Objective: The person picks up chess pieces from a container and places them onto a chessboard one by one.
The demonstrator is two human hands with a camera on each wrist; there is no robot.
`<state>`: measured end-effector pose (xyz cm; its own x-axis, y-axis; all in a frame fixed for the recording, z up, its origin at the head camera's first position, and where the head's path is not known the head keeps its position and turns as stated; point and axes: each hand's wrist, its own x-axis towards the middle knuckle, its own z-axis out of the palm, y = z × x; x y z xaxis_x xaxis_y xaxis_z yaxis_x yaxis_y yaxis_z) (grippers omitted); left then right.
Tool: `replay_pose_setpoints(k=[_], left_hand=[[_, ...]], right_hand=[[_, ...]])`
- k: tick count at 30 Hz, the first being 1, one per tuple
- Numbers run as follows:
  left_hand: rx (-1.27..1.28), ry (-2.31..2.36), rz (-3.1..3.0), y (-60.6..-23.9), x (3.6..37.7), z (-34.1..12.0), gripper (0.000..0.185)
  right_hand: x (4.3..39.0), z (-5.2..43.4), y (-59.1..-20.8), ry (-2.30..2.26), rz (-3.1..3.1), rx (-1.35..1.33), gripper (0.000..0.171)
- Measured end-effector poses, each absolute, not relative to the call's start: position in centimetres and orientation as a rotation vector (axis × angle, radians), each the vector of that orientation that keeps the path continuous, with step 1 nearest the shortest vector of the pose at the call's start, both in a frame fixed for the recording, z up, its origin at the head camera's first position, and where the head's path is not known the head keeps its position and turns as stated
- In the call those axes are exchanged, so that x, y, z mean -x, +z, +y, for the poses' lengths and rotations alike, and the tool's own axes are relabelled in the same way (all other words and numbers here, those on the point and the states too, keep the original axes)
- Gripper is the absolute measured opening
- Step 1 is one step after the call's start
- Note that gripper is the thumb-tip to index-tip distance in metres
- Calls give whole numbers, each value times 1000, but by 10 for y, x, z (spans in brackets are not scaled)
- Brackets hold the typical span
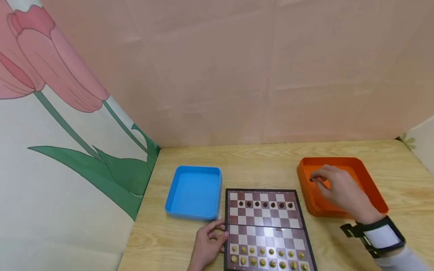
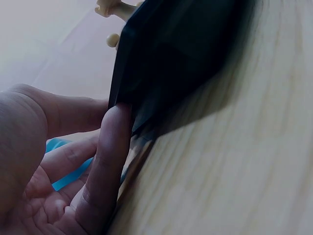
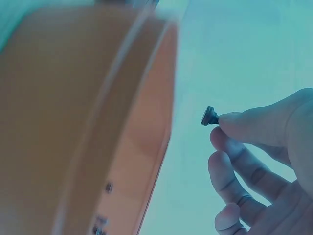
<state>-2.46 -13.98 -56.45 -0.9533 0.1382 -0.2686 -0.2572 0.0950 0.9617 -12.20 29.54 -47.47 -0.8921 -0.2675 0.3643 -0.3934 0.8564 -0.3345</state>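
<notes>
— Where do we stand?

— Our right hand (image 1: 342, 190) hovers over the orange tray (image 1: 376, 192), fingers (image 3: 234, 122) pinching a small dark chess piece (image 3: 210, 117) by its top. So we judge we're mid-carry: lifting a dark piece out of the tray towards the chessboard (image 1: 268, 229). Our left hand (image 1: 207, 246) steadies the board's left edge, fingers lightly curled against it.

— And the next move?

— Probably a careful swing over to the far rows, setting the piece squarely on a free square without knocking the dark pawns (image 1: 265, 204).

— How does the piece look?

— Tiny, dark brown, flared base showing; which piece it is, we can't tell.
</notes>
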Motion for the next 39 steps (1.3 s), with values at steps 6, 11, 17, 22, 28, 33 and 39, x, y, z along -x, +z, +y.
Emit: replay_pose_setpoints(k=[6,11,17,22,28,33,39], left_hand=[[95,1944,2089,-565,24,-140,46],[93,1935,2089,-565,24,-140,47],[117,1907,2085,-565,26,-141,47],[105,1907,2084,-563,26,-141,47],[88,1906,2100,-562,27,-141,47],[81,1916,2095,-562,26,-141,47],[53,1918,2109,-561,26,-141,45]], right_hand=[[113,255,-470,628,-2746,-593,23],[109,229,-470,647,-2747,-664,22],[106,197,-473,671,-2805,-725,19],[108,174,-471,724,-2814,-801,20],[112,157,-469,734,-2775,-888,23],[115,146,-466,780,-2753,-934,23],[120,132,-464,835,-2774,-942,19]])
